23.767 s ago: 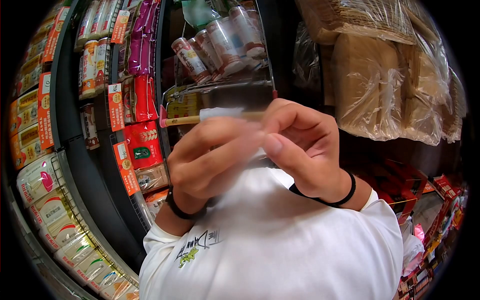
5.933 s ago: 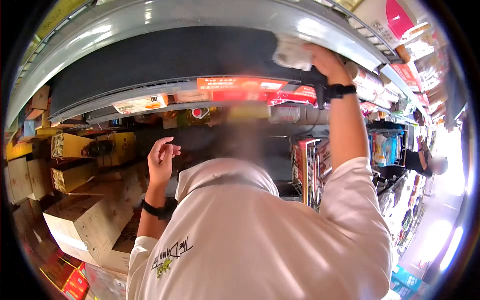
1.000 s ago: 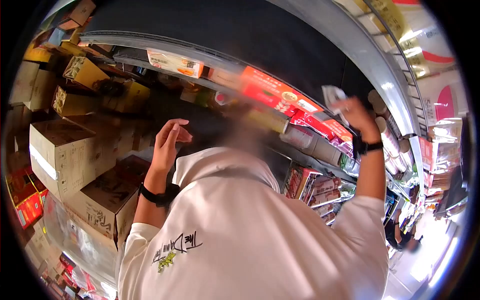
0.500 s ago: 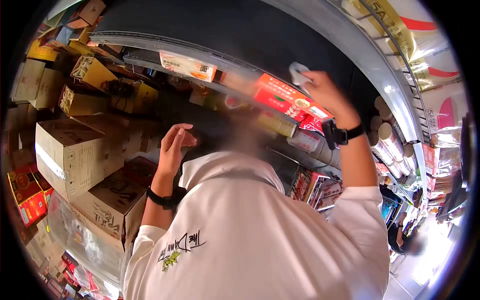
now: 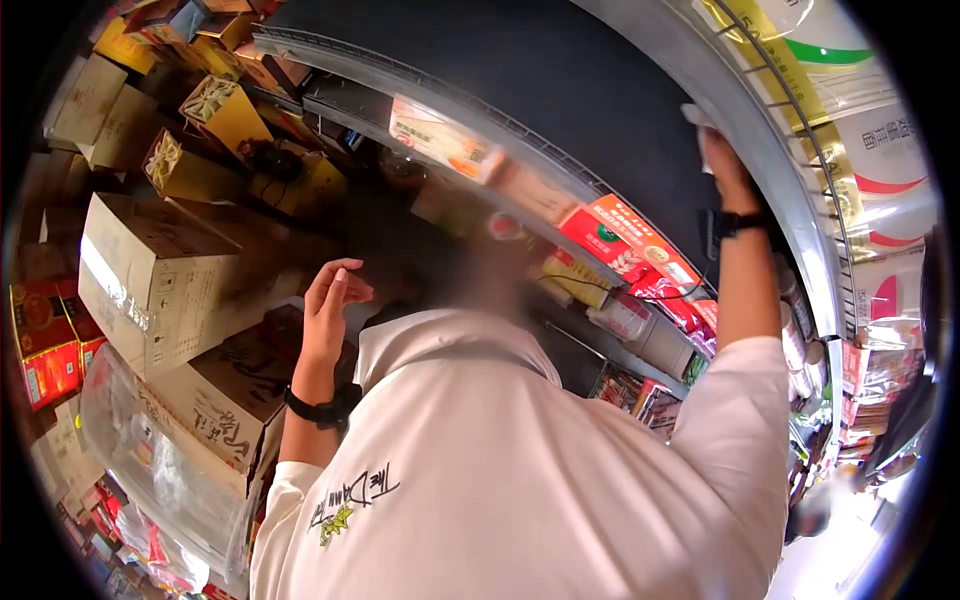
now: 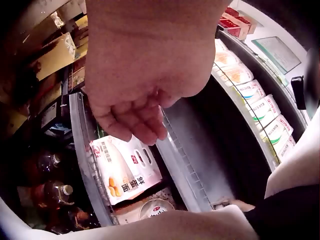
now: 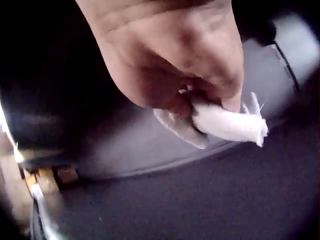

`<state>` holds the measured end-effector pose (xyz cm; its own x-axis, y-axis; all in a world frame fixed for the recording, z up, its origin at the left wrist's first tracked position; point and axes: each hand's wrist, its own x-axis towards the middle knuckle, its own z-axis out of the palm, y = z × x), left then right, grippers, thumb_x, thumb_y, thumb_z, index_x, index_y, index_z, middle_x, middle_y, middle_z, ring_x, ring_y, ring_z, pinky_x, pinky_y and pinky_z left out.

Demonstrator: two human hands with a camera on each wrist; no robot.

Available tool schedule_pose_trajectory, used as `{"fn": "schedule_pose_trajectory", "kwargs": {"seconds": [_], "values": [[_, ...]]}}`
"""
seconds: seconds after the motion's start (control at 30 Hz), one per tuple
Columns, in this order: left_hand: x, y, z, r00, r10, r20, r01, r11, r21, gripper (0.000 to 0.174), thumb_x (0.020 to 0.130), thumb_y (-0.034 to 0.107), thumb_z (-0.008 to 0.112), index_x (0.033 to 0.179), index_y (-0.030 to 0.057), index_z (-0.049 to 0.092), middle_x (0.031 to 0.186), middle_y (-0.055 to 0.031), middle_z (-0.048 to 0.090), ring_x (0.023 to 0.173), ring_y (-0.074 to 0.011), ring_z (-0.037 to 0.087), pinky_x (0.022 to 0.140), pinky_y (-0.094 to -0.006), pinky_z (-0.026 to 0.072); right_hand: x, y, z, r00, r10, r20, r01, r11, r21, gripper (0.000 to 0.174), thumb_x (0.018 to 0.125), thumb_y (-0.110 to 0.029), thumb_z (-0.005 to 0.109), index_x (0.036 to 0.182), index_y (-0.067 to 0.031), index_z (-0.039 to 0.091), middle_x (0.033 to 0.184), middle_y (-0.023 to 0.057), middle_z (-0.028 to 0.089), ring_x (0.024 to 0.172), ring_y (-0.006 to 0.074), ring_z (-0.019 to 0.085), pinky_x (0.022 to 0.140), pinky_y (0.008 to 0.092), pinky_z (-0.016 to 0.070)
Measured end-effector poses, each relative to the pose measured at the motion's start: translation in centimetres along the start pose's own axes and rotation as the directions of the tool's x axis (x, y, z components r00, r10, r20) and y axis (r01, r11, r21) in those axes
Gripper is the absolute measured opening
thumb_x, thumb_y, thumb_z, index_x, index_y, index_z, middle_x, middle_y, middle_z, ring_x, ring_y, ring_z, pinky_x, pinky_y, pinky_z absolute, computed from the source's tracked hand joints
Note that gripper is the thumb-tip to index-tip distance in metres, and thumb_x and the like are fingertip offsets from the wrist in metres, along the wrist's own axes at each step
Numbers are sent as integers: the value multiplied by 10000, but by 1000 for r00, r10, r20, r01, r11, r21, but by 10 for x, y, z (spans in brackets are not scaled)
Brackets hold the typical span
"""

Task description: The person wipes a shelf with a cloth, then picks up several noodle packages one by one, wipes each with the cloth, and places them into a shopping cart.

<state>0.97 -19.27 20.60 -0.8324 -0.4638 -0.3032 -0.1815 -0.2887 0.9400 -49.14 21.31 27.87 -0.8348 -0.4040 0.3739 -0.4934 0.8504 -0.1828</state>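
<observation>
The right hand (image 7: 175, 60) grips a white cloth (image 7: 227, 124). Beyond the relaxed left hand (image 6: 145, 75) sits a noodle pack (image 6: 125, 172) marked "面"; the shirt (image 5: 520, 450) nearby reads "The Damn".

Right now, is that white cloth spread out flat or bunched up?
Bunched up: the white cloth is held in the right grip, its folded ends sticking out.

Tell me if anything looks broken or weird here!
Just one little thing: the white cloth bunched in the right hand looks frayed, because stray threads poke out near its end.
</observation>
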Motion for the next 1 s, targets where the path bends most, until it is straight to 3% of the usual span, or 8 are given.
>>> {"fn": "schedule_pose_trajectory", "kwargs": {"seconds": [0.3, 0.37, 0.6, 0.67, 0.73, 0.77, 0.93, 1.0], "values": [[9, 15, 2, 996, -47, 73, 49, 998, -25, 285, 1077, 264, 503, 1190, 34, 628, 860, -47, 668, 794, -127, 637, 768, -273, 530, 10, -224, 20, 718, -329, 614, -149, 788, 597, 358, 853, -8, 525, 1170, -27, 688, 991, 201, 725, 897, 266, 690, 801, 358, 525], [11, 12, 11, 995, -62, 81, 64, 998, -18, 283, 1078, 259, 499, 1193, 34, 626, 857, -44, 667, 789, -127, 636, 765, -273, 531, -11, -207, 58, 766, -449, 460, 202, 848, 490, 410, 850, 25, 491, 1206, -33, 687, 1079, 249, 712, 959, 372, 691, 869, 389, 525], [11, 0, 47, 981, -75, 177, 70, 997, 32, 292, 1081, 236, 486, 1130, 7, 660, 779, -17, 619, 765, -111, 617, 778, -277, 529, -79, -41, 16, 813, -352, 464, 146, 894, 424, 246, 919, -73, 559, 1051, -78, 767, 981, 155, 759, 917, 236, 716, 820, 369, 543], [11, -4, 60, 980, -60, 190, 50, 997, 57, 294, 1081, 250, 488, 1127, 19, 664, 762, -9, 600, 752, -105, 604, 764, -274, 521, -120, 25, -28, 765, 138, 630, -336, 919, 207, 264, 967, -260, 605, 1039, -56, 757, 923, 94, 760, 851, 147, 667, 780, 356, 537], [10, -8, 70, 977, -57, 205, 44, 997, 70, 294, 1081, 255, 488, 1126, 25, 665, 756, -6, 592, 747, -104, 599, 757, -272, 516, -165, 113, -68, 696, 245, 674, -361, 932, 34, 246, 880, -225, 604, 872, -23, 744, 841, 168, 743, 746, 189, 668, 684, 393, 527], [10, -11, 75, 975, -59, 213, 45, 997, 69, 293, 1081, 254, 489, 1127, 24, 665, 758, -6, 594, 749, -106, 601, 757, -272, 514, -193, 157, -83, 647, 414, 640, -401, 899, -176, 204, 878, -156, 590, 797, -20, 720, 679, 4, 629, 692, 104, 566, 622, 331, 471], [11, -20, 102, 964, -104, 244, 79, 991, 110, 293, 1082, 247, 487, 1135, 17, 660, 793, -19, 619, 774, -115, 618, 764, -272, 513, -248, 198, -138, 795, 510, 330, -551, 834, 39, 194, 871, -133, 575, 801, -18, 713, 694, 11, 626, 692, 113, 555, 598, 349, 452], [8, -18, 110, 955, -111, 274, 81, 990, 119, 298, 1083, 238, 481, 1136, 3, 657, 818, -33, 641, 790, -120, 633, 782, -265, 515, -232, 169, -126, 642, 544, 540, -665, 746, 39, 262, 889, -186, 572, 770, 6, 704, 648, 20, 587, 647, 127, 551, 592, 368, 452]]}}
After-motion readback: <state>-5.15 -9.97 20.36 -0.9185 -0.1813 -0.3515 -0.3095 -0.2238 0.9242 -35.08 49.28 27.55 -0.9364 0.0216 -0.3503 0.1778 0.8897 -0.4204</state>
